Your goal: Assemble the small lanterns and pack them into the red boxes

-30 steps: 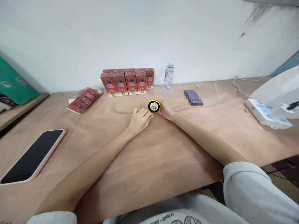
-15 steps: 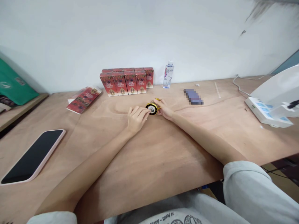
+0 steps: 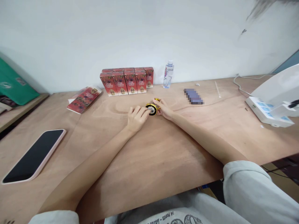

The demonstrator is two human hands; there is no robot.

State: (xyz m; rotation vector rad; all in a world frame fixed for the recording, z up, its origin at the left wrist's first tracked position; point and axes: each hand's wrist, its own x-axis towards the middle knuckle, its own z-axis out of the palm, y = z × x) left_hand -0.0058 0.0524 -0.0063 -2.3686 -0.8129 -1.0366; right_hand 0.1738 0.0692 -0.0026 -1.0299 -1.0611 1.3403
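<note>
My right hand (image 3: 164,109) is closed round a small gold-rimmed ornament (image 3: 147,105), possibly a lantern, and holds it tilted above the wooden table. Its round black base with a pale centre faces toward me and to the left. At that pale centre are the fingertips of my left hand (image 3: 136,118), bent and drawn together; whatever they may pinch is too small to make out. Part of the ornament's far end, with another gold ring, shows beside my right fingers, and the rest is hidden by them.
Red printed boxes (image 3: 119,83) stand in rows by the wall, beside a water bottle (image 3: 168,74). Flat red cartons (image 3: 84,100) and a phone (image 3: 35,157) lie at left. A blurred purple item (image 3: 193,96) and a white power strip (image 3: 268,112) are at right.
My left fingertips have shifted slightly at the centre of the base. The ornament has turned a little in my right hand; otherwise both hands stay in place.
</note>
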